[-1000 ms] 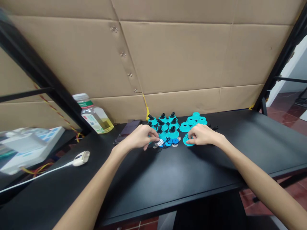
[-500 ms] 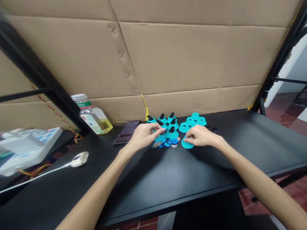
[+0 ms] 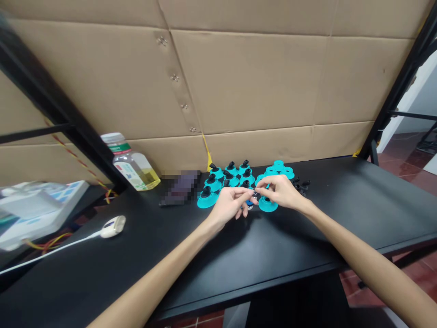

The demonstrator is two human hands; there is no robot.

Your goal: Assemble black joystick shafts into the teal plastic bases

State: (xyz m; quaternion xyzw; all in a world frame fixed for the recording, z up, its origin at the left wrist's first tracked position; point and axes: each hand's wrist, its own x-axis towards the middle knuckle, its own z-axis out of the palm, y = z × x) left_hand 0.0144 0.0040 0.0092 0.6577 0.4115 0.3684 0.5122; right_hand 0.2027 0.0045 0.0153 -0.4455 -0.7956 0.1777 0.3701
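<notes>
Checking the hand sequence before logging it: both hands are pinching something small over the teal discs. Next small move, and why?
Probably lower the small part onto the teal disc under the right hand. The left hand and right hand meet right beside that disc, and the teal bases to the left already carry black fittings. The part itself is too small to identify.

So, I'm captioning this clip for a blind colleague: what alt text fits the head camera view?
The left hand and right hand meet at a small dark part among turquoise discs with black knobs on a black table. A cardboard wall stands behind.
</notes>
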